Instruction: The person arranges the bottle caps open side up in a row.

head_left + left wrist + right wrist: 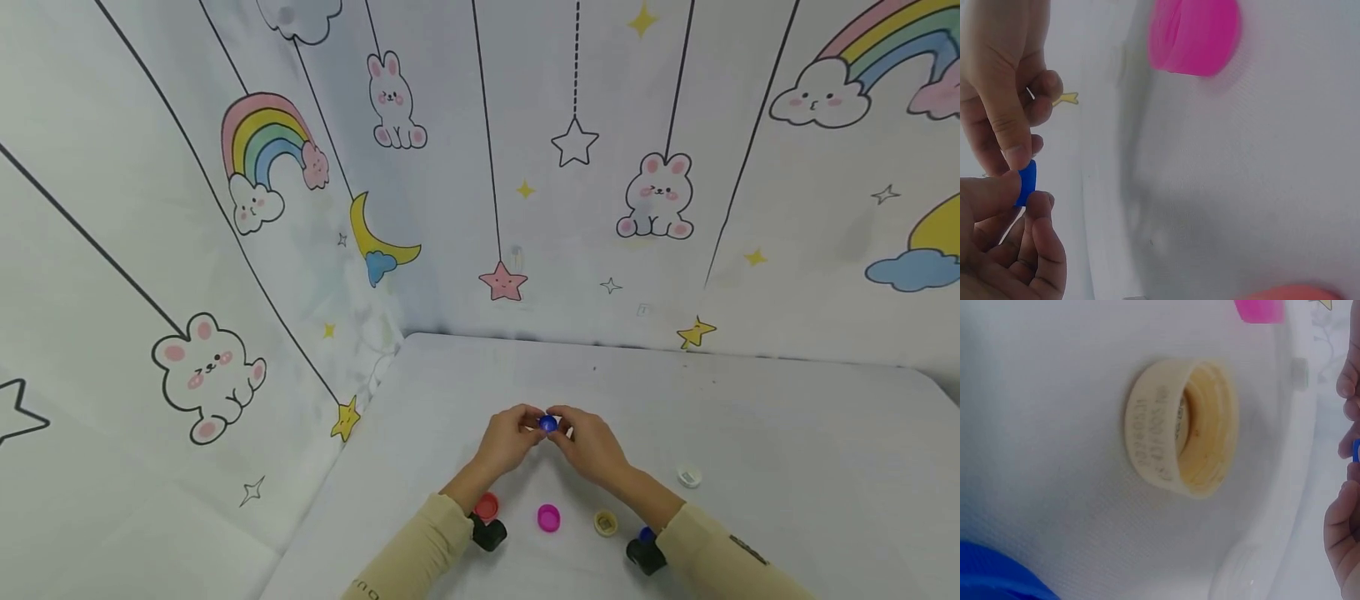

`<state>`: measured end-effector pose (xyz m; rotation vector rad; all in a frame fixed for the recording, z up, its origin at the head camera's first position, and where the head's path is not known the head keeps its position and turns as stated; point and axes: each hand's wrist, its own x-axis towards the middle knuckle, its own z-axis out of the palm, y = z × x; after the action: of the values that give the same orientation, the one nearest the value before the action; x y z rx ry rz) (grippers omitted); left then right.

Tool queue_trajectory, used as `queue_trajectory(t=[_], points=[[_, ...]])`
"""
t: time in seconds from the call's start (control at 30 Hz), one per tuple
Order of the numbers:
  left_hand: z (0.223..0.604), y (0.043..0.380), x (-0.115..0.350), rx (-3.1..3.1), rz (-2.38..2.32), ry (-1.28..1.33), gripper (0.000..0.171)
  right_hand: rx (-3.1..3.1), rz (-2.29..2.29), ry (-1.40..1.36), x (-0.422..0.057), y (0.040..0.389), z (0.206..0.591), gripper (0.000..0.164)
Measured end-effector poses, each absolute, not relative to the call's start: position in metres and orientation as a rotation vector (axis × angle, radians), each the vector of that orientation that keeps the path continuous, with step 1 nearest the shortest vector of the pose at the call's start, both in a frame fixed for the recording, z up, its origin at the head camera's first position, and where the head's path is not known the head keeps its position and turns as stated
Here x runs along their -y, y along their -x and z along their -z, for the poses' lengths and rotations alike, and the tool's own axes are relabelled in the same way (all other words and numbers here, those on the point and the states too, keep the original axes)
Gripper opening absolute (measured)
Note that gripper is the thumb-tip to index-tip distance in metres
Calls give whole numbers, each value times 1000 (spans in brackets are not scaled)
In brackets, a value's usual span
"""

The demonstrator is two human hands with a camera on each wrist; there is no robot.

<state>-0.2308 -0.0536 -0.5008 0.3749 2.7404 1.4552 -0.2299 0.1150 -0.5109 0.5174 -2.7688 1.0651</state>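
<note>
A small blue bottle cap [548,424] is held up over the white table between both hands. My left hand [507,440] pinches it from the left between thumb and fingers. From the right, my right hand [594,447] pinches the same cap with thumb and fingertips. In the left wrist view the blue cap [1027,183] shows edge-on, while the right wrist view catches only a sliver of it. Nearer the body lie a red cap [487,506], a magenta cap [549,518] and a cream cap [605,523] with printed lettering on its side.
A white cap [689,477] lies to the right of the right forearm. Another blue cap [647,535] is partly hidden by the right wrist and its black camera [646,555]. The white table [787,433] meets a wall printed with rabbits, stars and rainbows.
</note>
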Motion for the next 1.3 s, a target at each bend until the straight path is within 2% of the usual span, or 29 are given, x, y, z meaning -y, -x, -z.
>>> queue_trajectory(t=[0.6, 1.3], points=[[504, 232, 45, -2947, -1166, -458, 23, 2788, -1035, -508, -117, 230, 515, 28], [527, 232, 44, -3060, -761, -556, 16, 2946, -929, -482, -111, 236, 537, 26]])
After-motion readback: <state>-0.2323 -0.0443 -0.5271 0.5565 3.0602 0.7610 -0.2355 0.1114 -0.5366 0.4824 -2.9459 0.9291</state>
